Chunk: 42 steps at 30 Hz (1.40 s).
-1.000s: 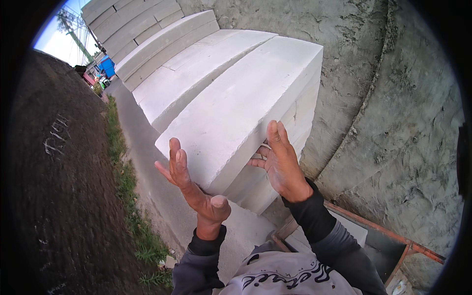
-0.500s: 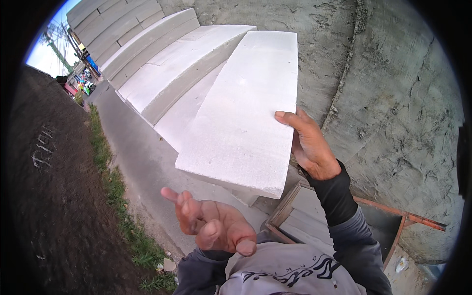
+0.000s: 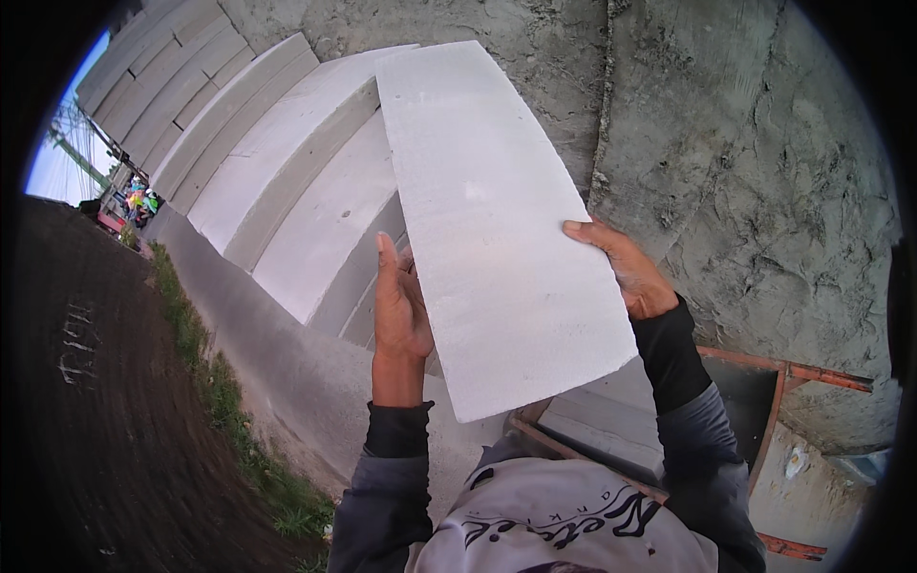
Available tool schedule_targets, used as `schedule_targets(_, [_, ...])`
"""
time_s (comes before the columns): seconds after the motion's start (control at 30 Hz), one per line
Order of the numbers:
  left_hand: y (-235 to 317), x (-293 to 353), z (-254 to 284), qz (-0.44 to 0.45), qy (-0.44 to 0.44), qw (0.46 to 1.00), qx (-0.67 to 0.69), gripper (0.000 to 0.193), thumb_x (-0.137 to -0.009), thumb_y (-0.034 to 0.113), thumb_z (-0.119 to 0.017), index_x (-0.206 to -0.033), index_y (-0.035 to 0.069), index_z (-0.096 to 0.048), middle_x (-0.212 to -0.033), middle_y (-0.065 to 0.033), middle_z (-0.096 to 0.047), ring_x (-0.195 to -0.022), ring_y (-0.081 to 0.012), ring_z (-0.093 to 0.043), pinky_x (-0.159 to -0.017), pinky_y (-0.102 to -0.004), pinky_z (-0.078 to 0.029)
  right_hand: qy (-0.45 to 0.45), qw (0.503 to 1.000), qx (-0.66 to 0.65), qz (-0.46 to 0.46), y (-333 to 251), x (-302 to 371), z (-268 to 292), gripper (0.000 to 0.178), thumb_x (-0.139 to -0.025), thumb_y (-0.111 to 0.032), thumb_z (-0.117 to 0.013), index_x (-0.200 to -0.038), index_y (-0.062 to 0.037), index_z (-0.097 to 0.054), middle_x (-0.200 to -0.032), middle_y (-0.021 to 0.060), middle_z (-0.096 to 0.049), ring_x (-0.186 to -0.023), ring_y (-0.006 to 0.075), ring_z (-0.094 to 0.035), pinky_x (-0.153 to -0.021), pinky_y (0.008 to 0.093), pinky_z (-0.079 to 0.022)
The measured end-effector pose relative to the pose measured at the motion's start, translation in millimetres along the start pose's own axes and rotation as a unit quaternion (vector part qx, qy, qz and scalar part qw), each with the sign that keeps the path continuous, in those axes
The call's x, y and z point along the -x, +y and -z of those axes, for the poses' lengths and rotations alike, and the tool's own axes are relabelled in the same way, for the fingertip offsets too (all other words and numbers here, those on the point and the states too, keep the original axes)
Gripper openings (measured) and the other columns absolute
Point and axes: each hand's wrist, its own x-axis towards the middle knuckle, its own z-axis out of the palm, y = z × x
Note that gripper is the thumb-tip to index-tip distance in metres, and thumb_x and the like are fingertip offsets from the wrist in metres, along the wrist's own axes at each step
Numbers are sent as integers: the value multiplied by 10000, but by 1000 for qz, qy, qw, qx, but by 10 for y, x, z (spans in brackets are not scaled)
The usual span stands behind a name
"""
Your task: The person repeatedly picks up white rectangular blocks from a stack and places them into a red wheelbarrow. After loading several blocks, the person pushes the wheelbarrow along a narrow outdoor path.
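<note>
Handling hazards: pale block [image 3: 501,239] with its right edge gripped

The block is positioned lengthwise in front of the torso. Its far end overlaps the stepped stack [image 3: 330,186] in view, and its near end is seen over part of the orange-edged frame [image 3: 826,375]. Whether any weight is borne by the stack cannot be determined.

The right edge is clamped by the right hand [image 3: 635,277]: the thumb is laid on the upper face, and the other fingers are hidden from view. The left hand [image 3: 401,310] is placed beside the left edge, its thumb raised and spread clear of the block. Its other fingers are partly concealed, so it cannot be told whether they are pressed to the block.

Twisting: if most of the load is carried on the right, the block could be rolled about that grip and its left edge dropped toward the pavement [image 3: 296,368].

Chipping: the near corners could be broken by a knock against the frame, and the far end by being dragged over the stack.

Pinching: the left fingers could be trapped if the block is lowered while they lie between it and the stack.

Scraping: the right knuckles could be grazed by the rough wall [image 3: 745,172] if the block is swung too far to the right
</note>
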Motion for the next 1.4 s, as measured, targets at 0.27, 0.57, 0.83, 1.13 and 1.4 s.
schedule_targets(0.27, [-2,-796,-184,-70,5,994,-86,957,-952,679,-605,-1511,-66,-386,-1466,-271,-505,-1360,-369,-535,-1082,-473,-499,-22,999,36,23,351,-289,361,927,-953,-621,-640,-1511,88,-425,-1300,355,-551,-1194,382,-658,-834,386,-620])
schedule_targets(0.57, [-174,-982,-478,-145,64,977,-139,662,-915,409,-709,-1396,-13,-538,-1346,-227,-616,-1208,-342,-656,-970,-442,-575,-23,981,159,108,386,-383,690,938,-964,-607,-605,-1501,133,-396,-1250,368,-545,-1056,433,-670,-721,407,-587])
schedule_targets(0.83, [-103,-1008,-434,-147,49,977,-149,681,-885,365,-718,-1388,-56,-533,-1313,-257,-624,-1215,-351,-660,-968,-441,-573,-154,972,107,145,357,-451,735,610,-1107,-441,-513,-1440,68,-549,-1387,83,-644,-1203,146,-581,-1046,279,-463])
schedule_targets(1.13, [-171,-1090,-308,-158,23,971,-177,741,-864,393,-722,-1405,-68,-514,-1293,-266,-628,-1146,-361,-696,-922,-409,-597,13,983,160,88,608,-436,621,1121,-880,-706,-663,-1523,153,-339,-1190,460,-524,-993,538,-704,-606,465,-625])
schedule_targets(1.4, [-158,-979,-393,-181,60,960,-204,754,-857,402,-730,-1393,-84,-514,-1281,-295,-607,-1144,-382,-696,-893,-409,-599,6,983,166,83,608,-424,609,1123,-871,-712,-667,-1517,152,-352,-1209,445,-534,-1011,527,-703,-644,464,-630])
